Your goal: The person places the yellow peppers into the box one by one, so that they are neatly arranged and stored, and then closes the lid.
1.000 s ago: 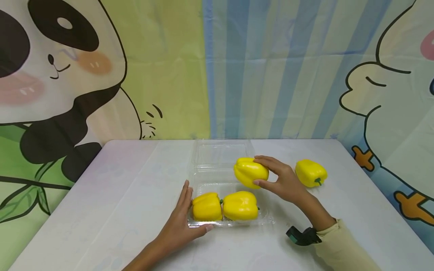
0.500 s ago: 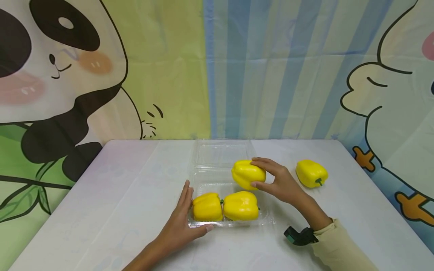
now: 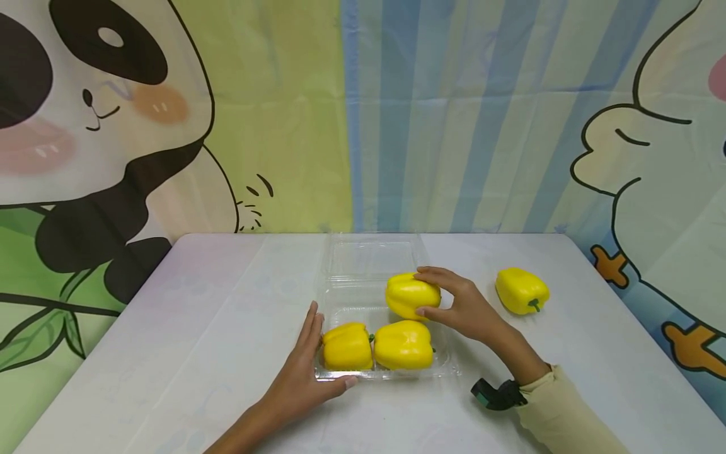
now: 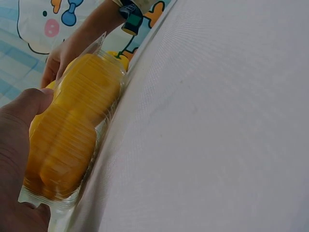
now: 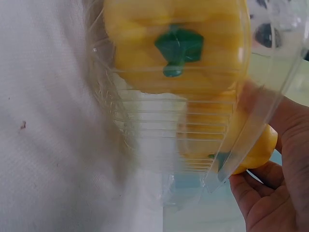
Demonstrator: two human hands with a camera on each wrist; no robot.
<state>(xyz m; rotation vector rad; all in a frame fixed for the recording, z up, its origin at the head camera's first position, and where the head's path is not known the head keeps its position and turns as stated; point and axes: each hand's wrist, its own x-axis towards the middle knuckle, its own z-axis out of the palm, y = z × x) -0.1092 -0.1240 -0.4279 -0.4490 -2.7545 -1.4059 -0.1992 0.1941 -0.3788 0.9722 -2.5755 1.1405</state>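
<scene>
Thumb and fingers of my right hand point(image 3: 466, 308) grip a yellow bell pepper point(image 3: 409, 296) on its side, low over the back right part of a clear plastic clamshell box point(image 3: 391, 374). In the right wrist view this pepper point(image 5: 258, 153) shows partly through the box wall. Two more yellow bell peppers, a left one point(image 3: 347, 347) and a right one point(image 3: 403, 345), lie in the front of the box. My left hand point(image 3: 306, 375) rests at the box's front left corner, fingers straight along its side and thumb at the front rim.
Another yellow bell pepper point(image 3: 522, 291) with a green stem lies on the white table point(image 3: 187, 353), right of the box. The box's clear lid point(image 3: 371, 258) lies folded back towards the cartoon-print curtain point(image 3: 272, 113).
My right hand has brought its bell pepper slightly left, down and nearer the two in the box. My left hand and the other peppers stay in place.
</scene>
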